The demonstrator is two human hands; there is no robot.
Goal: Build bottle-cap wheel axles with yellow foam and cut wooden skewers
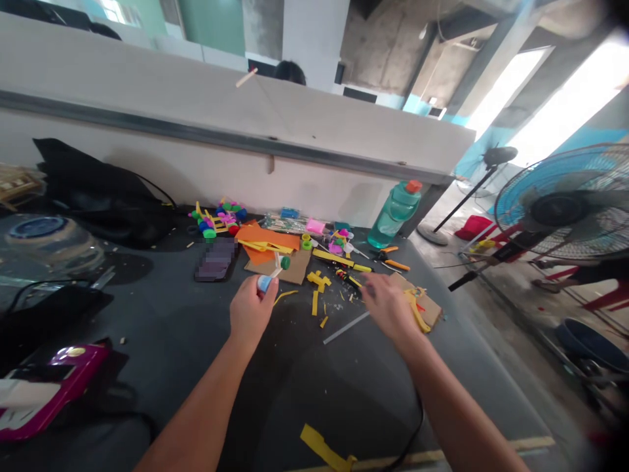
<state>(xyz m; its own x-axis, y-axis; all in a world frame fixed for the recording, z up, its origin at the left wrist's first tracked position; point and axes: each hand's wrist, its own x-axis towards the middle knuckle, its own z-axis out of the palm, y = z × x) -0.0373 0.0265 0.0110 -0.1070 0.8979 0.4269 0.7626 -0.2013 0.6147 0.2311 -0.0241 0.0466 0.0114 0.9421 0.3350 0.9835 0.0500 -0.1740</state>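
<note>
My left hand point(251, 313) is closed around a small handmade piece: a light blue bottle cap point(264, 283) with pale sticks and a green cap point(285, 262) at its upper end. My right hand point(390, 307) hovers over the table with fingers loosely extended, nothing visible in them. Just left of its fingertips lies a slim black, yellow and red tool point(348, 279). A translucent glue stick point(345, 328) lies partly hidden by this hand. Yellow cut pieces point(318, 282) sit between my hands. To the right, a cardboard piece point(432, 308) bears more yellow scraps.
Behind are orange sheets point(265, 241), a phone point(216, 260), colourful small models point(219, 219), orange-handled pliers point(396, 262) and a green bottle point(394, 213). At left stand a clear jug point(52, 246) and a magenta device point(54, 390). A fan point(565, 203) stands beyond the table's right edge.
</note>
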